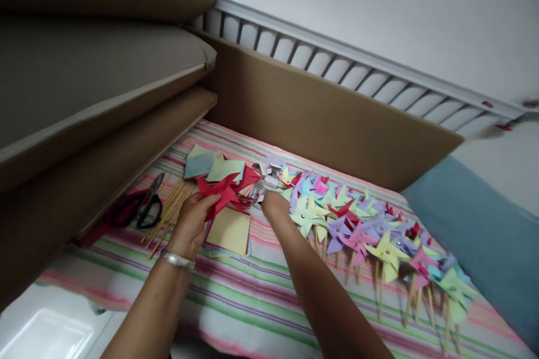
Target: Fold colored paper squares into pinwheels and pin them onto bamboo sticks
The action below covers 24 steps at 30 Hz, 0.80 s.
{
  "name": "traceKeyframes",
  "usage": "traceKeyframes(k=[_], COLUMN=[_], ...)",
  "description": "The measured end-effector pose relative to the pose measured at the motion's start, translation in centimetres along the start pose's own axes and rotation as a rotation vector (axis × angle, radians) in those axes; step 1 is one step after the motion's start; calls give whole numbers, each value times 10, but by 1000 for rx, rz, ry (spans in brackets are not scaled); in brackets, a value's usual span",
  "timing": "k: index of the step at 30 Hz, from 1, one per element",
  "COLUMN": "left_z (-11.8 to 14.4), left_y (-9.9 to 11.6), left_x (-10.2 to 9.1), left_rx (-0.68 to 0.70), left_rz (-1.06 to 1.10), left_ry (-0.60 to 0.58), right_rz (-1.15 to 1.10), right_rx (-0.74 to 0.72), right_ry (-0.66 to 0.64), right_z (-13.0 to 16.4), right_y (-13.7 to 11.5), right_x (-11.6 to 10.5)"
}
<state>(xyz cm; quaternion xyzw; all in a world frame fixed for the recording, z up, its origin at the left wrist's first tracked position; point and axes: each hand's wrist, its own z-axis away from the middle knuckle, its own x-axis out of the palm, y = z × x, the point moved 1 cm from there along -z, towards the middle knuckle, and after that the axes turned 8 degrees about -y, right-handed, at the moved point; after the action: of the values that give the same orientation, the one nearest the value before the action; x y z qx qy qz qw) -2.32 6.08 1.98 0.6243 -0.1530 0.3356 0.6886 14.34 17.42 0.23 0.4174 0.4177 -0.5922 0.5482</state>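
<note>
My left hand, with a silver bracelet at the wrist, pinches a red paper pinwheel by its near side, thumb on top. No stick shows on it. To its right, my right hand reaches to a small opened box with grey-white flaps; its fingers are turned away and hidden. Below the red pinwheel lies a stack of square paper sheets, pale yellow on top. Behind it are more paper sheets in pale green, blue and red.
Several finished pinwheels on sticks lie in rows at the right. Thin wooden sticks and black-handled scissors lie at the left. A striped cloth lies beneath. Brown boards and stacked cushions border it.
</note>
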Motion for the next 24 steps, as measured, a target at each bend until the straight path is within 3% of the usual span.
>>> traceKeyframes(k=[12,20,24], left_z=[5,0,-1], left_y=[12,11,9], left_x=[-2,-9,-10], left_rx=[-55,15,23], left_rz=[45,52,73], left_ry=[-18,-26,-23], right_rz=[172,115,34], right_rx=[-89,-196,-246], right_ry=[-45,97,138], right_z=[-9,0,20], right_y=[-3,2,12], right_x=[15,3,-5])
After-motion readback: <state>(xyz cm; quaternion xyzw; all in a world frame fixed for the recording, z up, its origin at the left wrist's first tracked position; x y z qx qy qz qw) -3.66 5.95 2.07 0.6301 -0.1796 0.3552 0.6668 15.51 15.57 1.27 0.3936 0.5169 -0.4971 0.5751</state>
